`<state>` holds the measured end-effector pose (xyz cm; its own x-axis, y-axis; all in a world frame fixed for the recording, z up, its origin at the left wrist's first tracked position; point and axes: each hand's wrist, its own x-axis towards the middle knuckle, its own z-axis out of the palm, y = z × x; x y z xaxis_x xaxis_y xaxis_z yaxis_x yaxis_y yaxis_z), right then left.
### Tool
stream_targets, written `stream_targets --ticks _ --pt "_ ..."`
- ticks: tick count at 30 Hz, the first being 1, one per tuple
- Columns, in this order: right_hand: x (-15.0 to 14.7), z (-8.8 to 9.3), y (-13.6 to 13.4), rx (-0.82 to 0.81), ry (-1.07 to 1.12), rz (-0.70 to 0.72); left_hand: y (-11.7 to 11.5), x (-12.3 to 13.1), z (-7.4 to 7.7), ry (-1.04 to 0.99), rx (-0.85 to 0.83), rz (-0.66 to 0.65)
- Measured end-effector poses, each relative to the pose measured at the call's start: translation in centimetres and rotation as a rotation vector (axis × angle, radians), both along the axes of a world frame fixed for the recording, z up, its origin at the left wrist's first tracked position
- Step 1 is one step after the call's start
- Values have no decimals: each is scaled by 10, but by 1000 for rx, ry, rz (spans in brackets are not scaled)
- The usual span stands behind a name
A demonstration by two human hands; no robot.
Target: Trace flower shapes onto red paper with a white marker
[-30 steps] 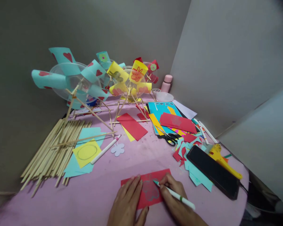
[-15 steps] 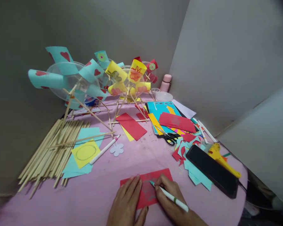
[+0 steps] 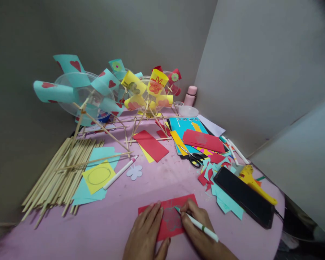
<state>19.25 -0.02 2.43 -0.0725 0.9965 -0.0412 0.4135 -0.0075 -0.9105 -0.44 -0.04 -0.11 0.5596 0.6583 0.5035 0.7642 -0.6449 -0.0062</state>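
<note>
A sheet of red paper (image 3: 191, 201) lies at the front of the table, with a faint butterfly-like outline drawn on it. My left hand (image 3: 146, 231) rests flat on the left part of the paper, fingers stretched out. In my right hand (image 3: 199, 227) is a white marker (image 3: 203, 227) with a green tip and a green band. Its tip touches the paper near the top of the outline. Beyond the left hand sits a white butterfly-shaped paper cutout (image 3: 134, 172), beside another white marker (image 3: 120, 172).
Bamboo sticks (image 3: 56, 173) and a yellow square with a circle (image 3: 97, 177) lie left. Paper pinwheels on stick stands (image 3: 82, 108) rise behind. On the right are scissors (image 3: 193, 159), paper scraps (image 3: 222, 195), a phone (image 3: 243, 196) and a yellow glue gun (image 3: 257, 184).
The marker tip has moved slightly right along the top of the outline, with my right hand shifting a little. My left hand has stayed in place.
</note>
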Motion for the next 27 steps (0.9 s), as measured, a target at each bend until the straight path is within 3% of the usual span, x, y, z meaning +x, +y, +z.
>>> stream_targets --ticks 5,12,27 --pt "2 -2 -1 -10 55 -20 0 0 1 26 17 -1" --pt "11 -6 -1 -14 155 -266 1 1 3 43 31 -3" --pt "5 -3 1 0 84 -48 0 1 0 -1 -2 -9"
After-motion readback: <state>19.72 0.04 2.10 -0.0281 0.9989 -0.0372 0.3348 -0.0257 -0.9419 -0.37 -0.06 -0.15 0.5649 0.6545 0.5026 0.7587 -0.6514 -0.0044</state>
